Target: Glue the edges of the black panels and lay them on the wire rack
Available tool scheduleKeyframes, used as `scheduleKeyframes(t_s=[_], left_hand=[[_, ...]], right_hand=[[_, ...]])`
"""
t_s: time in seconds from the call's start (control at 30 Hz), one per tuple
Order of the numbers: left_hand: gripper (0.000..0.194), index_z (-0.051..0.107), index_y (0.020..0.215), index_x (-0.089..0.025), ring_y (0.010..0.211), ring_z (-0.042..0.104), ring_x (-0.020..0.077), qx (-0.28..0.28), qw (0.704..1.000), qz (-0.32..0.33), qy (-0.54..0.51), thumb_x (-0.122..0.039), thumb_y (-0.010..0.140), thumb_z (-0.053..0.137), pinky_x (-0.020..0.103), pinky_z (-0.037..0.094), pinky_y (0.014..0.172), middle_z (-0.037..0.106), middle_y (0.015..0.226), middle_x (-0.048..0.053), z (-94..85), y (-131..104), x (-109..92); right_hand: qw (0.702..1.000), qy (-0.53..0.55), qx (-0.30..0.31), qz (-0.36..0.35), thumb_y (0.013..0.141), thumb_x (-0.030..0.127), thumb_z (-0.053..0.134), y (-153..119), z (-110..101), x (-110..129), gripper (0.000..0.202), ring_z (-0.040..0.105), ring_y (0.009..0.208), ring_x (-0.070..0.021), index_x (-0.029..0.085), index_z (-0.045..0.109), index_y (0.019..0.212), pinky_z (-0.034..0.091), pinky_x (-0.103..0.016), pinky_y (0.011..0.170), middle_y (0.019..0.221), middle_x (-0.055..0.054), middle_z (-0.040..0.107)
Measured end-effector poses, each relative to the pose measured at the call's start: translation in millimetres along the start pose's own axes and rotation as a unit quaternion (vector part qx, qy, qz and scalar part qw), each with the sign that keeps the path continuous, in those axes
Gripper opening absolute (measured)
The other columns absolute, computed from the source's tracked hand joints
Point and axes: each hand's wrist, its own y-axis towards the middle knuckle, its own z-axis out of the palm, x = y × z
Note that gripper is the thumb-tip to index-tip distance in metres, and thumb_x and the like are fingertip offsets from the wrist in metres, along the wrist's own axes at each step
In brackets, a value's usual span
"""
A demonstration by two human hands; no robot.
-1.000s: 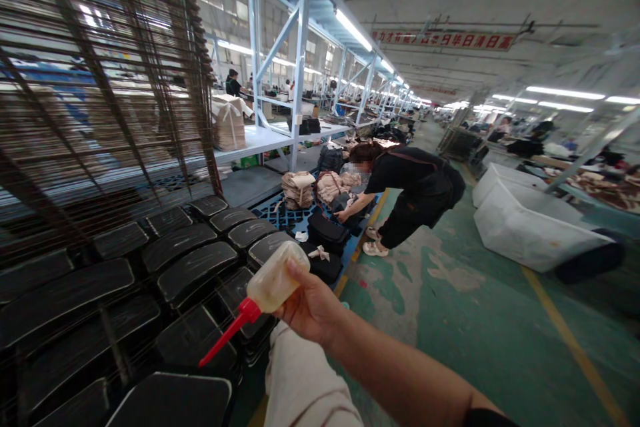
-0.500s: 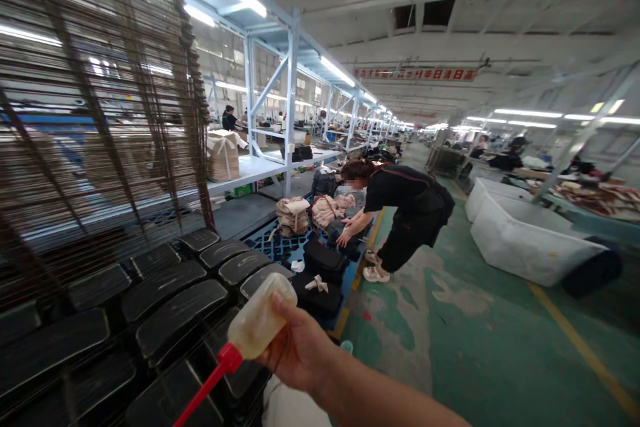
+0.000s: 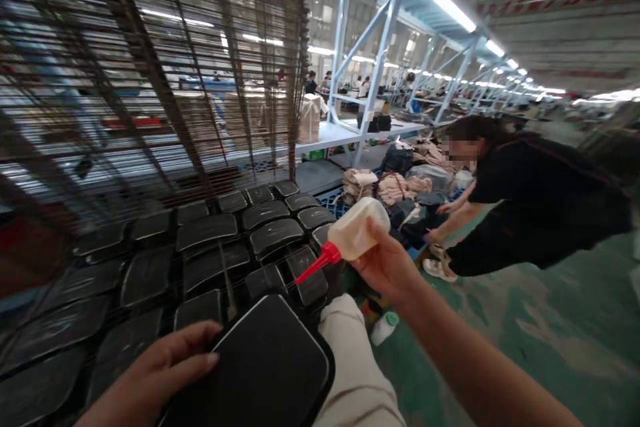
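My right hand point(image 3: 385, 260) is wrapped round a translucent squeeze bottle point(image 3: 356, 225) of pale yellowish liquid. Its long red nozzle points down and to the left, above the far end of a black panel point(image 3: 260, 363). That panel has rounded corners and a pale line along its edge. My left hand point(image 3: 173, 363) grips its left edge, the thumb on top and part of the fingers hidden. The panel's near end runs out of view, close to my leg in light trousers point(image 3: 355, 373). Between nozzle tip and panel I see a small gap.
Rows of similar black pieces point(image 3: 207, 233) lie ahead and left, below a raised wire rack point(image 3: 200, 67). At right a person in black point(image 3: 540, 200) bends over bundles point(image 3: 395, 187). A white bottle with a green cap point(image 3: 385, 328) stands by my leg.
My view has turned left and down. My left hand and the black panel have come into sight. The squeeze bottle now sits higher and further right in the picture, its nozzle less steep.
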Motion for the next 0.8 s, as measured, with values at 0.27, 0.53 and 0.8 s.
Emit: scheduleKeyframes(t_s=[0.27,0.53,0.8], left_hand=[[0.013,0.078,0.086,-0.022,0.076,0.069,0.0202,0.081,0.997,0.003,0.003,-0.031,0.077,0.076,0.029,0.054,0.075,0.076,0.081,0.003,-6.1,-7.1,-10.5],[0.011,0.076,0.085,-0.023,0.072,0.064,0.0173,0.069,0.998,0.007,0.015,-0.028,0.077,0.073,0.025,0.050,0.067,0.073,0.081,0.000,-14.2,-12.9,-8.0],[0.011,0.077,0.086,-0.023,0.074,0.065,0.0179,0.094,0.995,-0.003,0.014,-0.028,0.079,0.070,0.026,0.051,0.070,0.074,0.082,0.001,-19.0,-9.8,-7.5]], right_hand=[[0.978,-0.184,0.102,-0.011,0.069,0.044,0.086,-2.9,30.4,-8.1,0.050,0.071,0.075,-0.0232,0.018,0.069,0.108,0.061,-0.033,0.064,0.089,-0.007,0.075],[0.957,-0.254,0.141,-0.006,0.068,0.047,0.085,0.7,40.5,-6.5,0.053,0.070,0.079,-0.0239,0.014,0.070,0.107,0.058,-0.034,0.068,0.087,-0.008,0.073],[0.953,-0.264,0.147,-0.022,0.067,0.046,0.085,-0.1,42.8,-11.6,0.041,0.058,0.057,-0.0149,0.018,0.071,0.095,0.049,-0.025,0.049,0.076,-0.001,0.068]])
